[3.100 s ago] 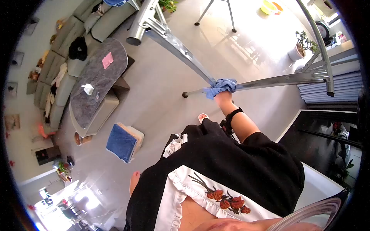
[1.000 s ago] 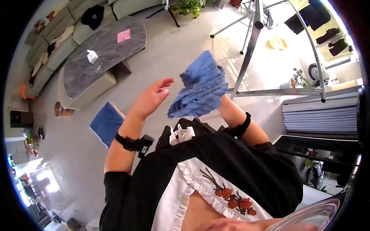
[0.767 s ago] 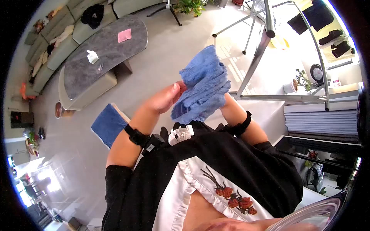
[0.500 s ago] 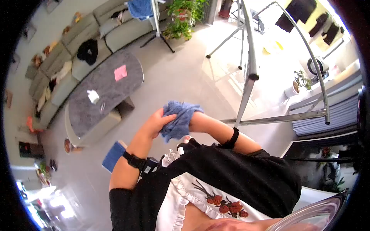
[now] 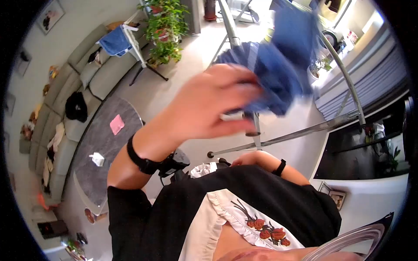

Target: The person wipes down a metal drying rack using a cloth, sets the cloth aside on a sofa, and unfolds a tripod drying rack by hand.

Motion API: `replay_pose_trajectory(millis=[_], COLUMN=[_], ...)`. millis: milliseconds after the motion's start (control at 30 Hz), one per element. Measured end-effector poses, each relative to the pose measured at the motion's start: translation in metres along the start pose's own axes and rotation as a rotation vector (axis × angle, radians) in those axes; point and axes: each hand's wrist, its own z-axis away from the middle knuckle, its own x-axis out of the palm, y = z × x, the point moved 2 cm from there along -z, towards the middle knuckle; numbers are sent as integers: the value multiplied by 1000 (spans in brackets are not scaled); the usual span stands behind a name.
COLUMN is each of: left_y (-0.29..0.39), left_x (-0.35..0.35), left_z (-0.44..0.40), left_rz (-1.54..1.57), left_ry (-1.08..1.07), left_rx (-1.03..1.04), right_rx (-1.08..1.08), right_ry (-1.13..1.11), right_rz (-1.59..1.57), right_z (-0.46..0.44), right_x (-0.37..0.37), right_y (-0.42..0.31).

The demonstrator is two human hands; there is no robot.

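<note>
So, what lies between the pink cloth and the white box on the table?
Nothing: in the head view, only bare grey tabletop shows between the pink cloth and the white box.

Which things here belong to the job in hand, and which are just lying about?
Likely part of the job:
blue cloth, at the left hand
metal frame, partly behind it

Just lying about:
pink cloth on the coffee table
black garment on the sofa
</note>
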Motion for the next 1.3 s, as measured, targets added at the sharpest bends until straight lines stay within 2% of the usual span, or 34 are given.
replay_pose_trajectory(millis=[33,67,167,267,333,367,500,600,633,733,800,867,900,933,1000,1100,1167,1233,1267,1300], left_y=[-5,-8,-26,-43,-41,-40,-42,-47,-52,-58,-70,-91,-102,-117,-147,-187,-208,-237,-260,-288], left_x=[11,21,26,42,47,49,60,56,49,51,51,59,63,59,58,57,52,50,54,54], left_z=[-10,-11,-32,-40,-37,-37,-36,-48,-54,-45,-35,-35,-37,-43,-52,-71,-79,-86,-88,-94], left_rz=[-88,-174,25,171,115,147,317,551,647,667,407,156,87,142,152,206,189,127,108,16], left_ry=[-227,-154,-205,-331,-315,-198,-10,-57,-171,-136,-78,23,-23,-42,-23,-112,16,-27,53,-81], left_rx=[84,217,430,515,562,556,385,202,187,723,889,962,917,877,819,651,734,671,646,542], right_rx=[48,94,205,167,46,0,-135,-224,-239,-303,-355,-325,-308,37,-93,-213,-209,-260,-286,-316], right_ry=[40,81,263,693,1034,1188,1674,1865,1940,2186,2345,2451,2489,2488,2482,2468,2484,2503,2528,2553], right_rz=[-35,-69,-244,-453,-409,-399,-298,-107,-84,-80,-112,-147,-175,-167,-293,-374,-375,-313,-315,-315], right_z=[10,20,60,118,133,134,126,97,89,67,52,44,40,45,45,46,46,46,47,48], right_x=[4,8,24,23,26,27,16,2,-2,-17,-25,-26,-25,-21,-20,-26,-26,-25,-25,-26], right_y=[9,17,40,0,-4,-12,-100,-141,-144,-145,-140,-130,-125,-114,-113,-125,-124,-119,-117,-115])
